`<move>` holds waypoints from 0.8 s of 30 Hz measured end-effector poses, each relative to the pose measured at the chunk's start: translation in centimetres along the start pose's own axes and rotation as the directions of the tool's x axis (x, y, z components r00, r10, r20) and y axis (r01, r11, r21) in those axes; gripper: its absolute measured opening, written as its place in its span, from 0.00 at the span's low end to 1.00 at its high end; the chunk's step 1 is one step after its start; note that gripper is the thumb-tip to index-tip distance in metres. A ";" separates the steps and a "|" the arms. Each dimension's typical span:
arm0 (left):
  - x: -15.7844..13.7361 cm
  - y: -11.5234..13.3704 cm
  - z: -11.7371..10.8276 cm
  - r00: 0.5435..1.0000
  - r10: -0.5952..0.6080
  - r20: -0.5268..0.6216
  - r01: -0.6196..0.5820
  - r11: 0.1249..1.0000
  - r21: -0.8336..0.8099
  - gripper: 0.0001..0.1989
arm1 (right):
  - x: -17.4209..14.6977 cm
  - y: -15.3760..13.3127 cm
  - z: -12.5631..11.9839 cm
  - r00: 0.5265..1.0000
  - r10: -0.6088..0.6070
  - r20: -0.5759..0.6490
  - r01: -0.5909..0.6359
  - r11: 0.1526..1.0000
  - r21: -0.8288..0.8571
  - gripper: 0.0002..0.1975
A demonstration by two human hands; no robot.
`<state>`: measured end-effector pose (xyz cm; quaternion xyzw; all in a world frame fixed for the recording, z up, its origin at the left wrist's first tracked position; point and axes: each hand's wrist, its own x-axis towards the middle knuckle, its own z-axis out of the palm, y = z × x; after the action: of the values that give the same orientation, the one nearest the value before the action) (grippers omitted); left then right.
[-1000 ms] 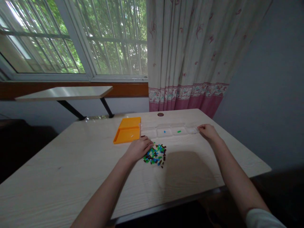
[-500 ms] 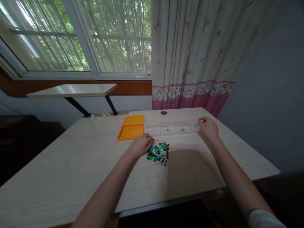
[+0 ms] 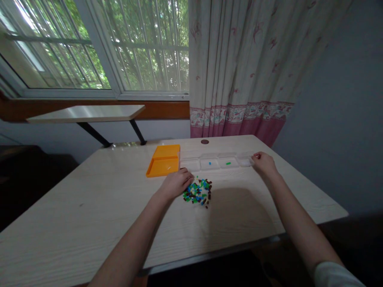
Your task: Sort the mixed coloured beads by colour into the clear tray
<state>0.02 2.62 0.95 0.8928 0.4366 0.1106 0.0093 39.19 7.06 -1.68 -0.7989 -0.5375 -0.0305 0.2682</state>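
A loose pile of small toy bricks point(image 3: 196, 192) in green, blue, brown and pale colours lies on the table. My left hand point(image 3: 178, 182) rests at its upper left edge, fingers bent and close together; whether a brick is between them is hidden. Out to the right, my right hand point(image 3: 264, 162) pinches the rim of the end clear plastic box point(image 3: 245, 162). That box stands in a row with other clear boxes. One holds a blue brick point(image 3: 210, 163), and the box beside it a green brick point(image 3: 228, 163).
An orange case point(image 3: 163, 161) lies opened left of the row, with a small pale piece point(image 3: 169, 168) in it. A raised shelf point(image 3: 89, 112) on black legs stands at the back left. A round brown disc point(image 3: 204, 142) is near the table's far edge.
The end clear box, tilted in my right hand earlier, now sits lower and flatter in the row. My right hand has come down slightly with it. My left hand stays by the pile.
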 end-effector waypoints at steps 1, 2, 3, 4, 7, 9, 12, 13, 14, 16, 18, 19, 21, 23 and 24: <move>0.0 0.0 0.0 1.000 -0.002 0.003 0.002 1.000 0.000 0.16 | 0.1 0.2 0.1 1.000 0.007 0.015 -0.006 1.000 -0.010 0.14; 0.0 0.0 0.0 1.000 -0.004 0.005 0.004 1.000 -0.001 0.16 | 0.1 0.3 0.2 1.000 0.010 0.029 -0.010 1.000 -0.020 0.14; 0.0 0.0 0.0 1.000 -0.004 0.008 0.004 1.000 -0.001 0.16 | 0.1 0.3 0.2 0.999 0.009 0.043 -0.008 1.000 -0.028 0.13; 0.0 0.0 0.0 1.000 -0.003 0.010 0.003 1.000 -0.003 0.16 | 0.1 0.3 0.2 0.998 0.005 0.055 -0.003 0.999 -0.035 0.14; 0.0 -0.1 0.0 1.000 -0.006 0.013 0.006 1.000 -0.017 0.16 | 0.0 0.2 0.2 0.996 -0.023 0.086 0.027 0.999 -0.046 0.14; 0.1 0.0 0.0 1.000 -0.012 0.014 0.013 1.000 -0.022 0.16 | -0.1 0.1 0.0 0.995 -0.029 0.098 0.034 0.998 -0.052 0.14; 0.0 -0.1 -0.1 1.000 -0.016 0.016 0.016 1.000 -0.019 0.16 | -0.3 0.0 -0.6 0.996 -0.002 0.084 0.007 0.998 -0.062 0.13; 0.0 -0.1 -0.1 1.000 -0.020 0.013 0.020 1.000 -0.015 0.15 | -0.3 0.0 -0.9 0.998 0.015 0.064 -0.011 0.998 -0.061 0.13; -0.1 -0.2 -0.2 1.000 -0.027 0.007 0.027 1.000 -0.009 0.15 | -0.4 -0.1 -1.3 0.999 0.030 0.032 -0.028 0.998 -0.056 0.13; -0.2 -0.6 -0.4 0.999 -0.046 -0.008 0.046 0.999 -0.003 0.16 | -0.5 -0.5 -2.2 0.997 0.042 -0.066 -0.044 0.999 -0.024 0.13; -0.3 -1.1 -0.6 0.998 -0.066 0.004 0.066 0.998 -0.008 0.16 | -0.7 -1.2 -2.9 0.982 0.010 -0.187 -0.005 1.000 0.028 0.14; -0.3 -1.3 -0.6 0.997 -0.077 0.022 0.077 0.997 -0.011 0.16 | -0.9 -1.8 -3.2 0.970 -0.030 -0.241 0.046 0.997 0.057 0.14; -0.3 -1.6 -0.7 0.993 -0.097 0.064 0.099 0.995 -0.021 0.15 | -1.6 -3.4 -3.3 0.940 -0.154 -0.304 0.198 0.973 0.118 0.14; -0.4 -1.8 -0.6 0.991 -0.103 0.091 0.107 0.993 -0.043 0.13 | -2.9 -5.5 -2.9 0.907 -0.313 -0.283 0.373 0.908 0.190 0.14; -0.4 -1.8 -0.5 0.990 -0.094 0.101 0.101 0.993 -0.062 0.13 | -3.7 -6.5 -2.5 0.886 -0.398 -0.238 0.449 0.865 0.226 0.13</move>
<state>-1.73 3.44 1.18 0.8739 0.4749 0.0806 0.0662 32.52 4.57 1.81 -0.6096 -0.6720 -0.0874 0.4113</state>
